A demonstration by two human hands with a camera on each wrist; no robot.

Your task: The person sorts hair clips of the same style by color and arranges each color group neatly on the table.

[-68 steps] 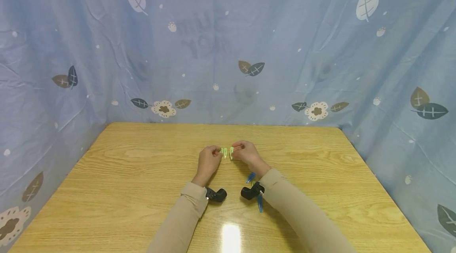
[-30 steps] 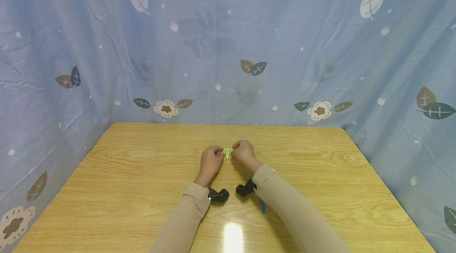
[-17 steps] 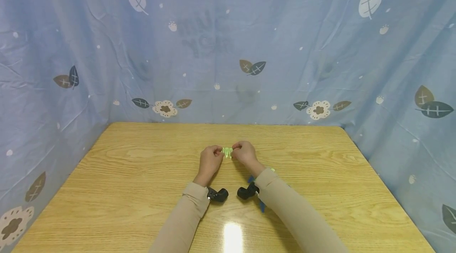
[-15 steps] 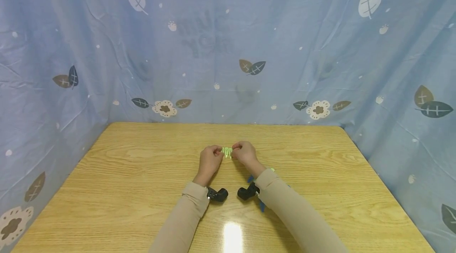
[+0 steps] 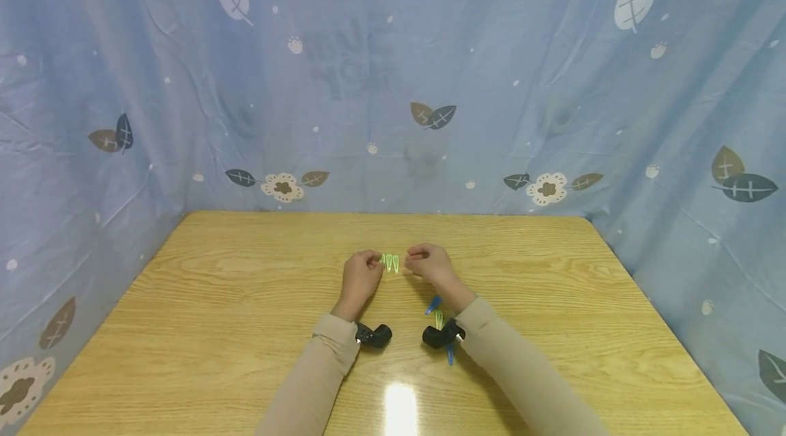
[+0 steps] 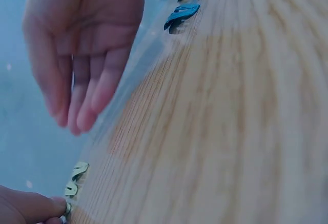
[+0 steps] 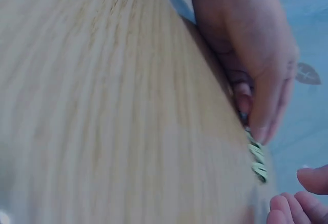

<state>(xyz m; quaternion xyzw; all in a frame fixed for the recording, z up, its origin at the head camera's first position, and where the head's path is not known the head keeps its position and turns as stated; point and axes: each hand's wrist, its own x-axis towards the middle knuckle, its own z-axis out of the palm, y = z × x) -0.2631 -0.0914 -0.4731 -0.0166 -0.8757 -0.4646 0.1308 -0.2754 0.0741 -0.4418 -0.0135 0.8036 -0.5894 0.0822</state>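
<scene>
Three light-green snap hair clips stand side by side in a short row on the wooden table. My left hand (image 5: pixel 360 279) pinches the leftmost clip (image 5: pixel 383 259) between thumb and finger, covering part of it. To its right lie the middle clip (image 5: pixel 389 263) and the right-hand clip (image 5: pixel 396 264), both uncovered. My right hand (image 5: pixel 433 269) hovers just right of the row, apart from it. In the left wrist view this right hand (image 6: pixel 84 44) shows its fingers extended downward with nothing between them.
Near the right wrist lie a blue hair clip (image 5: pixel 434 304), a green one (image 5: pixel 439 318) and another blue one (image 5: pixel 450 355), partly behind the black wrist camera (image 5: pixel 443 335). A patterned blue curtain (image 5: pixel 381 81) hangs behind the wooden table (image 5: pixel 245 327).
The right hand brought a green clip leftward up to the others, let go of it and drew back to the right. The left hand has stayed at the leftmost clip.
</scene>
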